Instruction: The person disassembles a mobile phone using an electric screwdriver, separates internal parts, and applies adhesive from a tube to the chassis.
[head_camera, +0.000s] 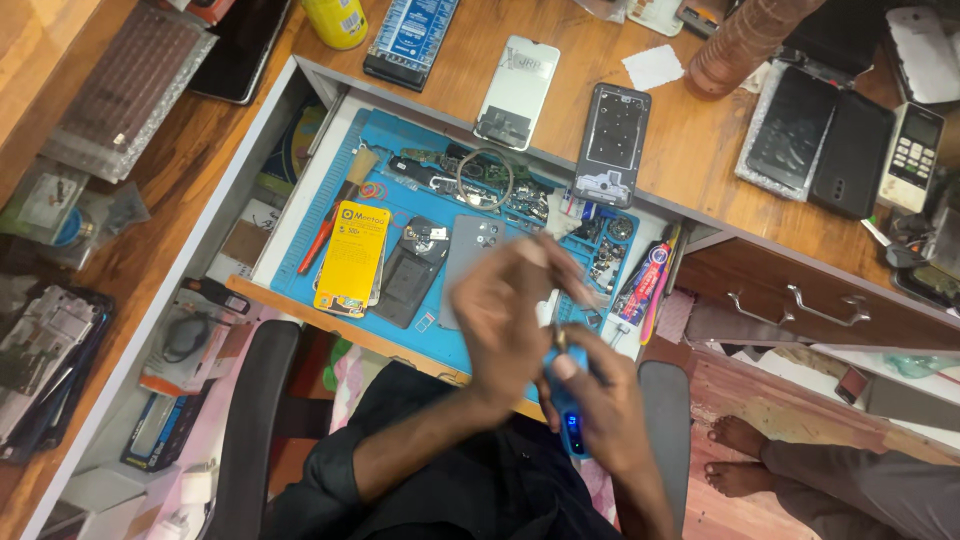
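Cluttered wooden bench, open drawer with blue mat (310, 215) beyond; blue tool (566, 415) clasped upright in right hand (600, 400), near lap, left hand (505, 310) pinching its tip, steadying

The person wears a black, soft-looking long-sleeved shirt that fills the lower middle of the view, creased across the chest and lap. The left sleeve (335, 470) is pushed or rolled up above the elbow into a thick bunched cuff, leaving the forearm bare. The left hand (505, 320) is bare and blurred, with no glove, ring or watch to be seen. The right hand (600, 400) is bare as well, its thumbnail short and pale. The right forearm shows uncovered down to the picture's bottom edge.
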